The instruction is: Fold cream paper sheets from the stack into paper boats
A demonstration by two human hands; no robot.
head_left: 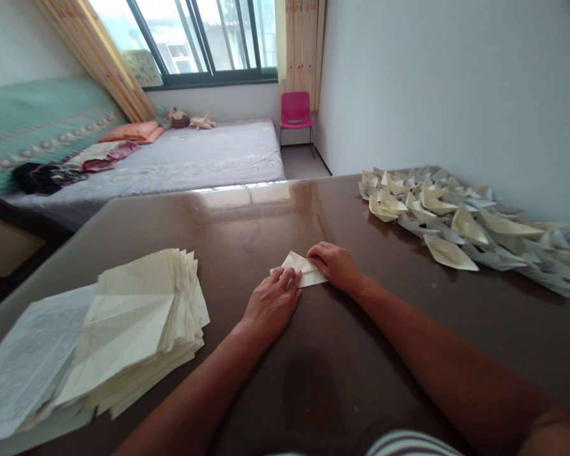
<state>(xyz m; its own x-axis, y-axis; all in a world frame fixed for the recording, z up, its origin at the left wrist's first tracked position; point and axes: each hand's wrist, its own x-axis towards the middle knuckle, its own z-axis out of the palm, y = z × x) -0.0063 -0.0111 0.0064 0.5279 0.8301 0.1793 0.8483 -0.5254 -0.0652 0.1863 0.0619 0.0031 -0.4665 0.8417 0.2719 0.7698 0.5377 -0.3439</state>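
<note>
Head view: handling folded paper (310,277) on the table (237,237) at frame centre, resting bent fingers of the left hand (272,299) over its left part, curling those of the right hand (336,262) onto its right end, not showing whether pinching; working between sheets (128,310) at lower left and paper boats (432,201) at right.

White garment (411,443) with dark stripes

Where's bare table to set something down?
Bare: table beyond the folded paper, between paper stack and paper boats; also between boats and right forearm. Crowded: left side under the stack, right side under boats, and centre, where left hand and right hand touch the paper.
</note>
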